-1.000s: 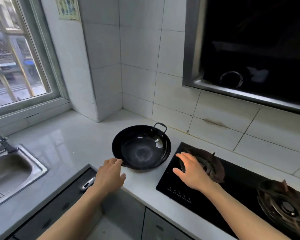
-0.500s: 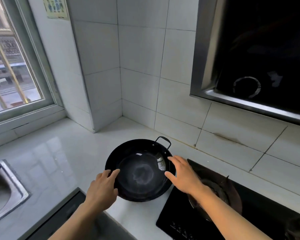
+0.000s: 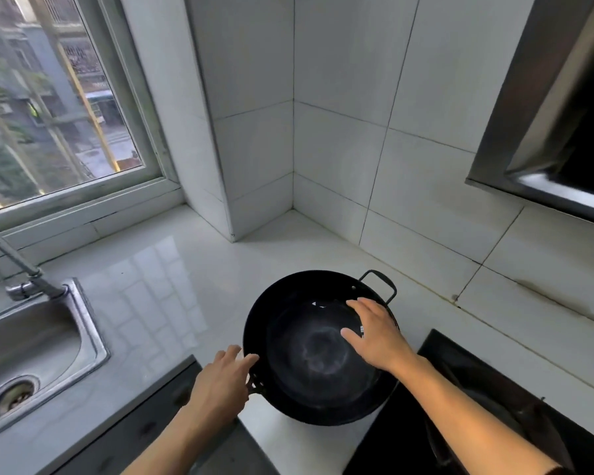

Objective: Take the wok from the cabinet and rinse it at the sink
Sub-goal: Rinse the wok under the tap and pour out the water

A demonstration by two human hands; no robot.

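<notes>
The wok (image 3: 319, 347) sits on the worktop (image 3: 172, 269) between sink (image 3: 93, 337) and stove (image 3: 460, 365), left hand (image 3: 222, 380) at its near handle, right hand (image 3: 374, 337) spread above the bowl, fingers loose, evidently positioned for lifting.

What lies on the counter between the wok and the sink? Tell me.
Head view: nothing; only bare glossy white countertop separates the wok from the steel sink.
</notes>
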